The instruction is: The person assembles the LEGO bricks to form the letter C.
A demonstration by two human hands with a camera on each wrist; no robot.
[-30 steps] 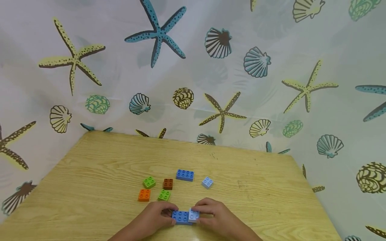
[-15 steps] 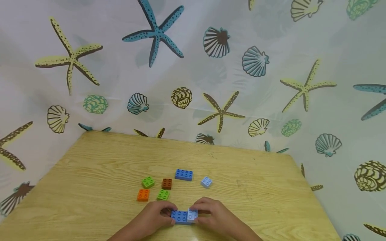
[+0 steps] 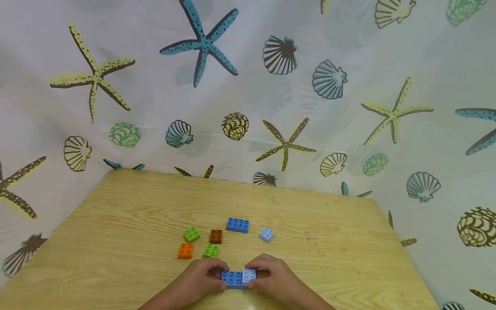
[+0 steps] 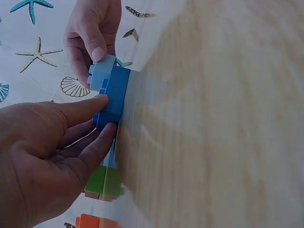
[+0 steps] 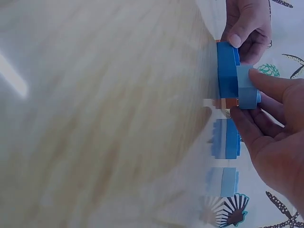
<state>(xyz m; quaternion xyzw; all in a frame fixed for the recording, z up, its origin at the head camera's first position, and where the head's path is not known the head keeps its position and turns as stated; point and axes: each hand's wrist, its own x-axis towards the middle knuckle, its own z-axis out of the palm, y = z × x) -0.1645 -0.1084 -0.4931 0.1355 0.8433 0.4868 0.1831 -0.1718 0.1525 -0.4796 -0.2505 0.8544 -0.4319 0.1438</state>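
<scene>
A long blue toy brick (image 3: 231, 280) lies on the table near its front. At its left end my left hand (image 3: 197, 277) grips it between thumb and fingers. On its right end sits a small light blue brick (image 3: 249, 275), which my right hand (image 3: 279, 277) pinches from the right. In the left wrist view, the left thumb and fingers press the sides of the blue brick (image 4: 116, 97). The right wrist view has the light blue brick (image 5: 247, 90) between the right thumb and fingers, stacked against the blue one. Whether the studs are fully seated is hard to tell.
Behind the hands lie two green bricks, one at the back (image 3: 191, 234) and one nearer (image 3: 211, 250), an orange brick (image 3: 185, 250), a brown brick (image 3: 216, 236), another long blue brick (image 3: 238, 224) and another light blue brick (image 3: 266, 234). A patterned curtain (image 3: 248, 94) surrounds the wooden table (image 3: 329, 241).
The right hand's thumb and fingers have shifted slightly left around the light blue brick. The left hand keeps its hold on the blue brick, and the loose bricks stay put.
</scene>
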